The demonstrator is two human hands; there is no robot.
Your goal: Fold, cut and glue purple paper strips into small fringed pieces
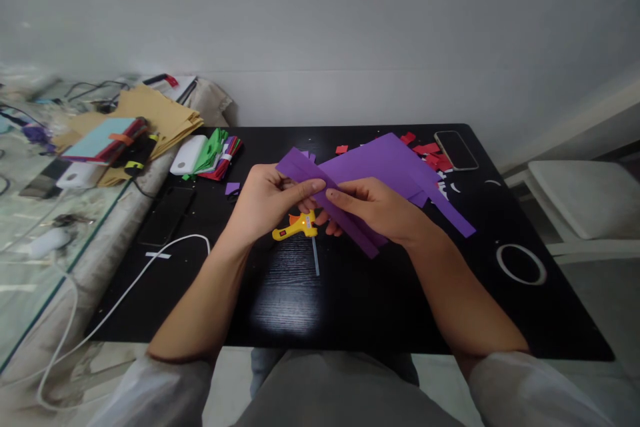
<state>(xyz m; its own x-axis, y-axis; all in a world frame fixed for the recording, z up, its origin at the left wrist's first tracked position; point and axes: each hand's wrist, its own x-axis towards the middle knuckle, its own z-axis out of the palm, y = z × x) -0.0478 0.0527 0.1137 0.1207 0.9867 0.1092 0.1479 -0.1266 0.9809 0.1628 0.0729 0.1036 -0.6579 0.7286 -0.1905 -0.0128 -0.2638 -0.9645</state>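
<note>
Gripped purple strip point(354, 229) between thumbs and fingers of left hand point(265, 203) and right hand point(383, 210), thumbs uppermost. Held it above the middle of the table point(280, 313), with long axis oblique, pointing toward far-left and near-right corners. Left room between yellow glue gun point(295, 227) and near edge; overlapped purple sheet point(383, 163), in view, toward far edge.

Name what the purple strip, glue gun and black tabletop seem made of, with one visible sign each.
Purple strip: likely matte paper or thin card; crisp edges, no glare.
Glue gun: probably smooth plastic, by its evenly yellow body.
Black tabletop: perhaps wood or laminate, semi-gloss; grain lines show in the reflection.
</note>
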